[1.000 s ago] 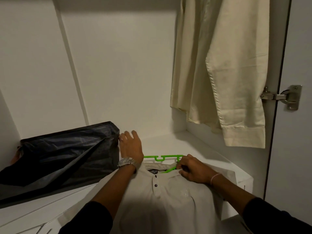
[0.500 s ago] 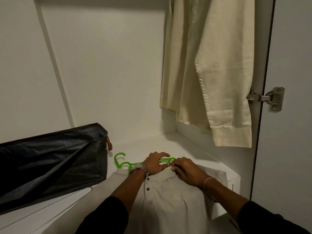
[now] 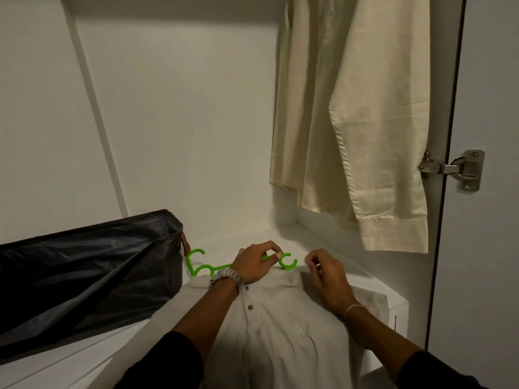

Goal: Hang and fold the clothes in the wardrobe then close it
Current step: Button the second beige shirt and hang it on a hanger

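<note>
A beige polo shirt (image 3: 269, 327) lies face up on the white wardrobe shelf (image 3: 331, 245), its collar toward the back. A bright green plastic hanger (image 3: 196, 266) lies flat at the collar, partly under my hand. My left hand (image 3: 254, 262), with a metal watch at the wrist, grips the hanger's bar just above the collar. My right hand (image 3: 323, 272) hovers beside the collar on the right with fingers loosely curled, holding nothing. A cream long-sleeved shirt (image 3: 354, 116) hangs at the upper right.
A dark bag (image 3: 84, 270) with a brown tab fills the shelf's left side, right next to the hanger's hook. The open wardrobe door (image 3: 488, 248) with a metal hinge (image 3: 455, 168) stands at the right. White wardrobe walls close the back and left.
My left hand came off the shelf by the bag and took hold of the hanger at the collar. My right hand has let go of the collar and lifted slightly to the right.
</note>
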